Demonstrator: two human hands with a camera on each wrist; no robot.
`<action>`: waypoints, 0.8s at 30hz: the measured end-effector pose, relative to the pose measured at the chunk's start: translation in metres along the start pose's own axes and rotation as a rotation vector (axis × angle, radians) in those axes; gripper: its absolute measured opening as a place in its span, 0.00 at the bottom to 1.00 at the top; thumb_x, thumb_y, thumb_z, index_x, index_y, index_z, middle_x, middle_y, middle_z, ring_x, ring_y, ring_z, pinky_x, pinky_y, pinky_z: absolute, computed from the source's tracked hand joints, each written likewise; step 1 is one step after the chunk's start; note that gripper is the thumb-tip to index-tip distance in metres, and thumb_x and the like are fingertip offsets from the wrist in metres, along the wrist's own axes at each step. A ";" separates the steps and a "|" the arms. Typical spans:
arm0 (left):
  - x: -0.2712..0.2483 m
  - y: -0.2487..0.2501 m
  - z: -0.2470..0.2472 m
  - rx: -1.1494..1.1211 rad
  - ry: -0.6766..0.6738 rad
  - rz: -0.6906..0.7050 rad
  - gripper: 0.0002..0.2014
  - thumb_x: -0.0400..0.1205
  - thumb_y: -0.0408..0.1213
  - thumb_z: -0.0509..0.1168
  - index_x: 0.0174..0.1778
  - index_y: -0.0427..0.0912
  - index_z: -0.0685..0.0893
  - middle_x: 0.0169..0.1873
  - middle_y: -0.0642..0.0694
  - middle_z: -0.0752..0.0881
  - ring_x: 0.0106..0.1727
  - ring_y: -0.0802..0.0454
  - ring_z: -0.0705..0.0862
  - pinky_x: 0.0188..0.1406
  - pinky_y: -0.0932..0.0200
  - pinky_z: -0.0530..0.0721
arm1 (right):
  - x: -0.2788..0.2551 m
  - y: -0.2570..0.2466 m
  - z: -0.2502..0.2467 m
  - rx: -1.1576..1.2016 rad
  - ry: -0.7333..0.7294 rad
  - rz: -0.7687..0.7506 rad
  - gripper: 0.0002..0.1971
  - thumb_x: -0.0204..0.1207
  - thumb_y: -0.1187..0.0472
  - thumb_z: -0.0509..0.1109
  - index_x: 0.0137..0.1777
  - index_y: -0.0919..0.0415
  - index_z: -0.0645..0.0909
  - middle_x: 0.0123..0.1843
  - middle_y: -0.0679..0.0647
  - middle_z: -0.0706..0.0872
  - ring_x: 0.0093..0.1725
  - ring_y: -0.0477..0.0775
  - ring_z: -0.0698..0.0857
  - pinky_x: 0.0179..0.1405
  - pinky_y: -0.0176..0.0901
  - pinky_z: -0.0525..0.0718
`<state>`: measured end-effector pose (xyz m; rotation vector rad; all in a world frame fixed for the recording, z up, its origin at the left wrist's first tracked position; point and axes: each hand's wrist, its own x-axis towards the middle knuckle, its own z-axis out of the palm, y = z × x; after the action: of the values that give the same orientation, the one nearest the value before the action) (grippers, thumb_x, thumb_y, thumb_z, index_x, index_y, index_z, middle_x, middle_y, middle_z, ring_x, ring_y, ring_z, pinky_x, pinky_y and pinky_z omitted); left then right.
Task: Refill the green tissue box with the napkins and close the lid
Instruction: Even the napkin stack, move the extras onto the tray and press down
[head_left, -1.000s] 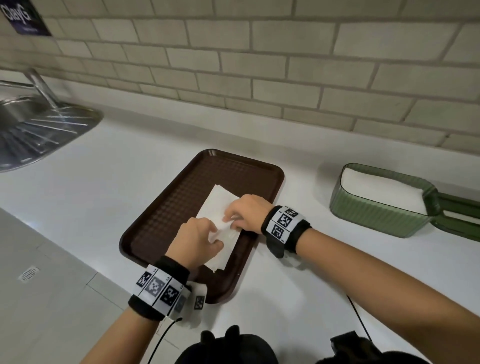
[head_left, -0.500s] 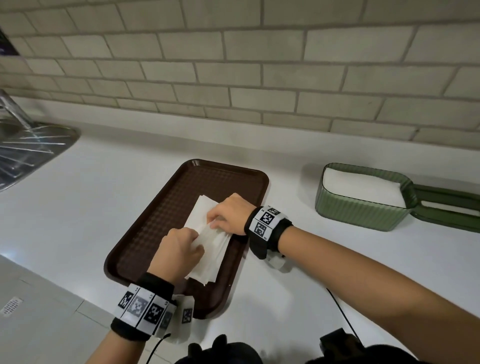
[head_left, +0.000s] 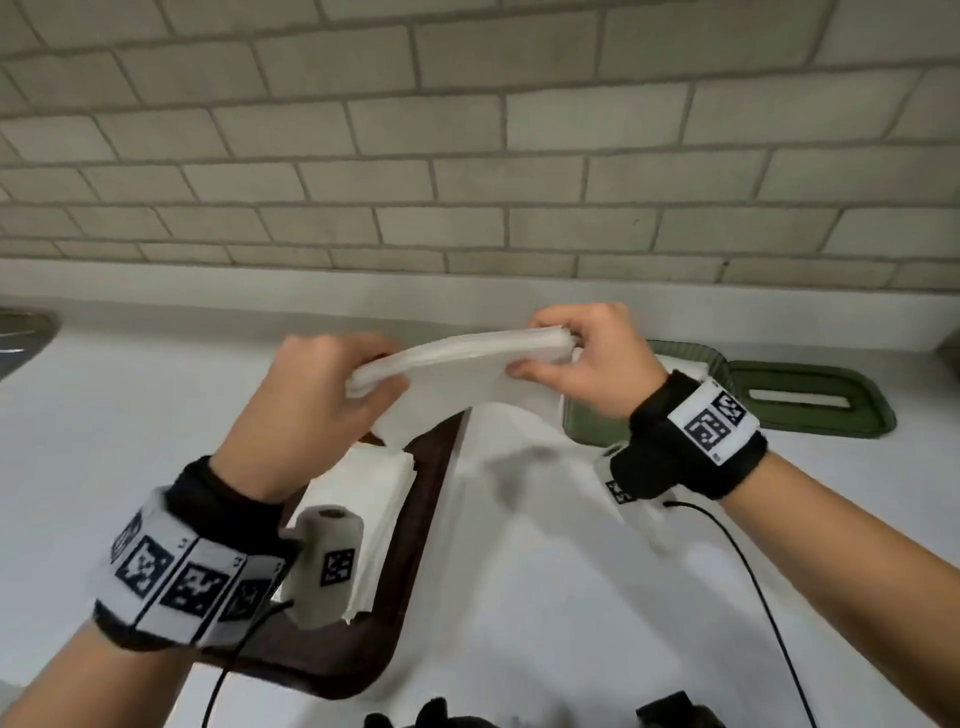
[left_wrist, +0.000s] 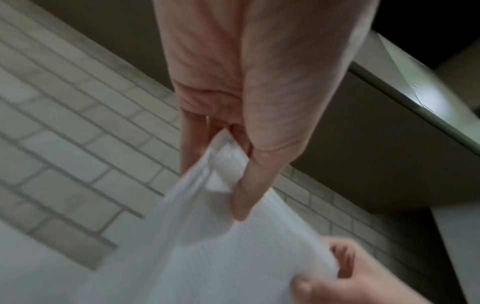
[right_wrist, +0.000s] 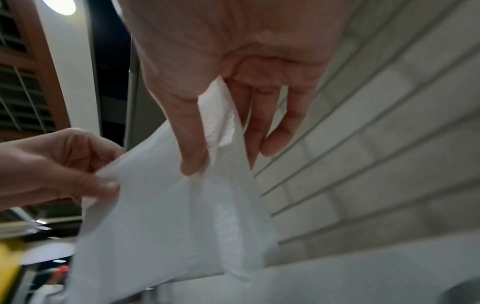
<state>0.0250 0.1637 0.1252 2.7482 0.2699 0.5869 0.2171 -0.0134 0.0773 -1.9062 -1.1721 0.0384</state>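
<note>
A thick stack of white napkins (head_left: 457, 358) hangs in the air above the counter, held at both ends. My left hand (head_left: 332, 384) grips its left end and my right hand (head_left: 576, 358) pinches its right end between thumb and fingers. Both wrist views show the thumb pressed on the napkins (left_wrist: 233, 257) (right_wrist: 166, 216). The green tissue box (head_left: 717, 364) stands open behind my right hand, mostly hidden, with white napkins inside. Its green lid (head_left: 810, 400) lies flat to the right. More napkins (head_left: 374, 499) stay on the brown tray (head_left: 415, 545).
A brick wall (head_left: 467, 156) backs the white counter (head_left: 545, 571). The edge of a metal sink drainer (head_left: 21, 338) shows at the far left. A black cable (head_left: 748, 582) runs from my right wrist band.
Both hands have lifted a stack of napkins off the tray and carried it up and to the right, toward the green box. The head view has shifted closer.
</note>
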 end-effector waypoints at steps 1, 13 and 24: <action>0.016 0.007 0.009 0.000 -0.026 0.063 0.04 0.79 0.35 0.70 0.46 0.48 0.89 0.30 0.51 0.88 0.32 0.54 0.84 0.34 0.64 0.77 | -0.004 0.008 -0.019 -0.026 0.047 0.018 0.08 0.65 0.54 0.83 0.35 0.48 0.84 0.30 0.46 0.86 0.34 0.49 0.82 0.39 0.42 0.79; 0.142 0.083 0.166 0.272 -0.255 0.715 0.14 0.70 0.23 0.57 0.46 0.41 0.80 0.41 0.43 0.80 0.37 0.40 0.83 0.20 0.53 0.76 | -0.041 0.149 -0.110 -0.583 0.055 -0.038 0.17 0.56 0.79 0.65 0.36 0.56 0.74 0.38 0.50 0.76 0.38 0.56 0.76 0.32 0.52 0.78; 0.167 0.053 0.211 0.085 -0.694 0.370 0.12 0.79 0.31 0.67 0.56 0.44 0.88 0.50 0.47 0.84 0.51 0.51 0.81 0.47 0.66 0.71 | -0.035 0.171 -0.097 -0.558 -0.364 0.269 0.11 0.74 0.68 0.70 0.49 0.52 0.88 0.45 0.42 0.80 0.50 0.48 0.82 0.47 0.37 0.74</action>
<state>0.2704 0.0990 0.0216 2.8941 -0.3871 -0.3274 0.3609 -0.1323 0.0068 -2.6282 -1.2381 0.2344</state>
